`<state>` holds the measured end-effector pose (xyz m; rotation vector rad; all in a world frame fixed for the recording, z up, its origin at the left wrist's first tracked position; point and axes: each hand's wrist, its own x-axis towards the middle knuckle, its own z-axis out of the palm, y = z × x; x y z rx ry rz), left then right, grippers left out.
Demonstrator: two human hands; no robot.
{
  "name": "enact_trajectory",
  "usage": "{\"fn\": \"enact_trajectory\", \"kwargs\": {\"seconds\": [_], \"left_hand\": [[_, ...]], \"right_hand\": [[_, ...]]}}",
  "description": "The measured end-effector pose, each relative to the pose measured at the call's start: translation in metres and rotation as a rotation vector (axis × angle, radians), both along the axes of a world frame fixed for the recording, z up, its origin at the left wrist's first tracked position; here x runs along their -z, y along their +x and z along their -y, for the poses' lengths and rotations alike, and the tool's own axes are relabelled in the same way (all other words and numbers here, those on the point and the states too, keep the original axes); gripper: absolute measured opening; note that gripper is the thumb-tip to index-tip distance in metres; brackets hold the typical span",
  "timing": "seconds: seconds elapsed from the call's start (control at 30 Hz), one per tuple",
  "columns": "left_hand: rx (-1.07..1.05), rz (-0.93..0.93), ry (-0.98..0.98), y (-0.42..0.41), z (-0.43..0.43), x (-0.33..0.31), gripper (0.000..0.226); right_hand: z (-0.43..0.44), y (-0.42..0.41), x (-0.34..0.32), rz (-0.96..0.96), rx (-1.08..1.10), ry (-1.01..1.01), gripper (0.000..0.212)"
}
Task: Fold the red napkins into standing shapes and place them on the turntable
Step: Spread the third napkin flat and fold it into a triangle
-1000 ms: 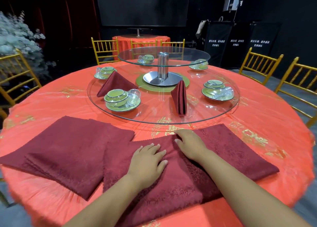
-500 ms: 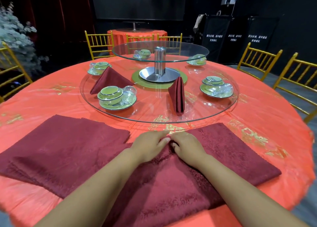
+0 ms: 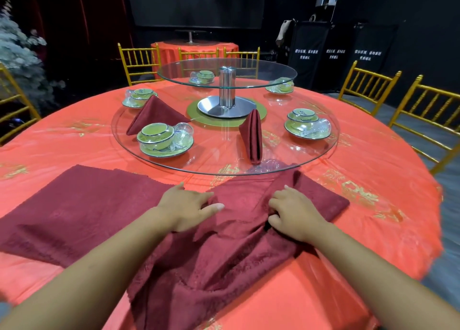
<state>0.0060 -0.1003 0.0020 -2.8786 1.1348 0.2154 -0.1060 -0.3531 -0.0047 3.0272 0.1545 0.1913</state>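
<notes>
Step in hand: early fold of the third napkin. Two finished shapes already stand on the turntable (image 3: 332, 140): a tent-shaped napkin (image 3: 155, 114) at far left and an upright folded napkin (image 3: 252, 135) near its near rim.

Working napkin (image 3: 236, 245) lies on the near edge of the table (image 3: 373, 170), rumpled, its far corner reaching the turntable's rim and its near part draping toward the person. It sits directly under and between both hands.

Left hand (image 3: 189, 205): thumb laid across the cloth's left fold, fingers mostly straight. Cannot tell whether cloth is pinched beneath it.

Right hand (image 3: 295, 212): fingers curled into a gathered ridge of cloth, clamped on it. Hands are apart, with a raised crease between them.

A flat napkin stack (image 3: 82, 212) waits just left, touching the working napkin's edge.

Judgement: the next move calls for pulling the cloth taut and flat so the crease runs straight. Slack now would likely spoil the standing shape. Lift clear of the glass rim when placing.
</notes>
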Motion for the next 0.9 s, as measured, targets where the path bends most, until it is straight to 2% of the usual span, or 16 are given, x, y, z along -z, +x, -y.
{"fn": "enact_trajectory", "kwargs": {"seconds": [0.13, 0.27, 0.37, 0.47, 0.57, 0.7, 0.9], "left_hand": [[-0.023, 0.056, 0.054, -0.003, -0.020, 0.002, 0.110], [-0.065, 0.172, 0.097, -0.015, -0.027, 0.000, 0.109], [-0.145, 0.213, 0.072, -0.028, -0.021, 0.002, 0.094], [-0.099, 0.090, 0.002, -0.045, -0.012, 0.008, 0.080], [-0.104, -0.049, -0.045, -0.054, -0.012, 0.014, 0.075], [-0.157, -0.018, -0.084, -0.049, -0.019, 0.019, 0.077], [-0.218, 0.110, 0.066, -0.052, -0.023, 0.021, 0.095]], "right_hand": [[0.019, -0.014, -0.006, -0.010, -0.037, 0.117, 0.011], [0.027, -0.026, -0.009, 0.030, -0.024, 0.126, 0.010], [0.029, -0.032, -0.010, 0.085, 0.023, 0.129, 0.015], [0.031, -0.036, -0.008, 0.020, 0.052, 0.115, 0.017], [0.035, -0.042, -0.011, -0.068, 0.117, 0.115, 0.016], [0.039, -0.054, -0.016, -0.197, 0.223, 0.079, 0.028], [0.042, -0.069, -0.018, -0.289, 0.398, -0.018, 0.022]]}}
